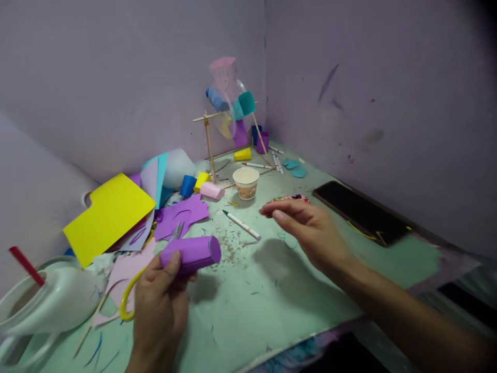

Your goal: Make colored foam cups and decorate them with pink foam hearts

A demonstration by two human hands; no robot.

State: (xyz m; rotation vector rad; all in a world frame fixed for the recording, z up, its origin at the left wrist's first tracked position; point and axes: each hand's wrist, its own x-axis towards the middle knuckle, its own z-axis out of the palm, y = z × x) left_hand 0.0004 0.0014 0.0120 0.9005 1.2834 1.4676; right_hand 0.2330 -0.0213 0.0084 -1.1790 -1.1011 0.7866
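In my left hand (pixel 163 295) is a purple paper cup (pixel 190 253), held on its side with the round end facing right. Behind that hand show the yellow handle of a pair of scissors (pixel 126 300) and its blade tips; the middle is hidden. My right hand (pixel 301 223) hovers over the table with fingers stretched out and nothing in it. Just past its fingertips lies a small patterned piece (pixel 287 199), partly covered. A white crayon with a green tip (pixel 241 225) rests between the hands, and a printed paper cup (pixel 246 189) stands beyond.
A stick frame (pixel 209 147) carrying a wheel of coloured cups stands at the back corner. Coloured paper sheets (pixel 111 215) and a white mug (pixel 66 295) crowd the left. A phone (pixel 361 212) lies right, near the wall. Small purple, blue, yellow and pink cups lie about.
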